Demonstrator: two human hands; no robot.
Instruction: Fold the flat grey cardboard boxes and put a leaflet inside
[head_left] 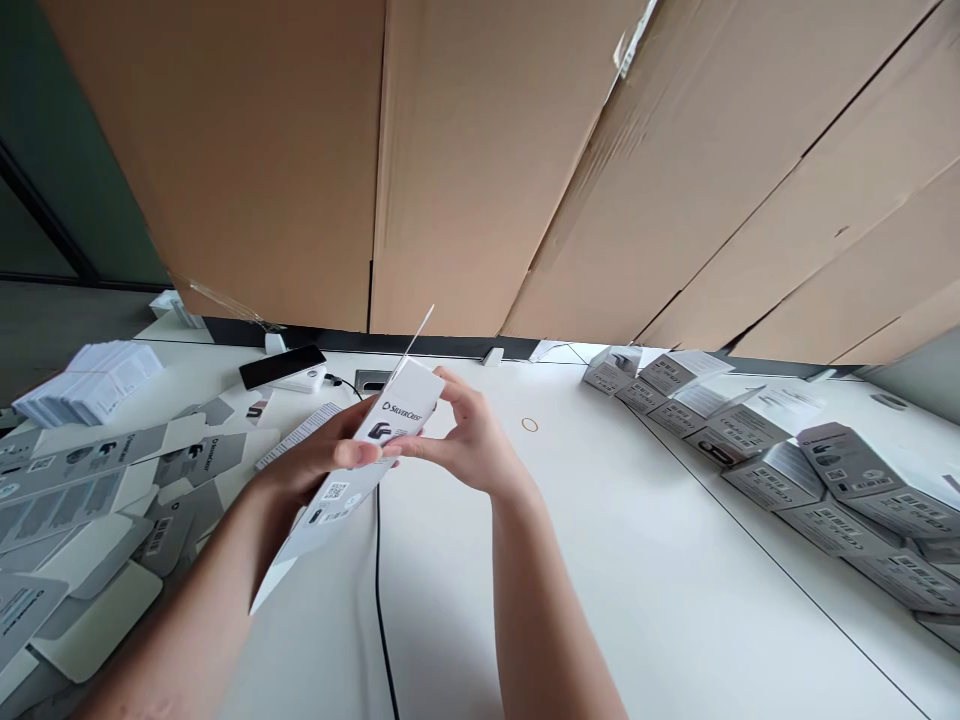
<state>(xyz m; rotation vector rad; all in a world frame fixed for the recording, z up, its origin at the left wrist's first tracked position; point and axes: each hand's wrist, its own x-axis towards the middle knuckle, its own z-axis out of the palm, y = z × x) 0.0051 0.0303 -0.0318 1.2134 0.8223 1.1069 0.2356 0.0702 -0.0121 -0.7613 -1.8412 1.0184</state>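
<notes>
Above the bench [450, 570], tilted, came the carton [351, 492], and you had it from both sides! Your left hand [319, 455] was clamped on its left edge, thumb across the printed face; your right hand [472, 440] gripped near the top, thumb almost meeting the other. A flap [421, 328] jutted up. Flattened cartons [105, 455] crowded your left, a rubber band [530, 424] lay right, boxes [769, 485] farther out.

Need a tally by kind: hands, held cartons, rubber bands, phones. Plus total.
Hands: 2 (left hand, right hand)
Held SilverCrest carton: 1
Yellow rubber band: 1
Black phone: 1
Total: 5
</notes>
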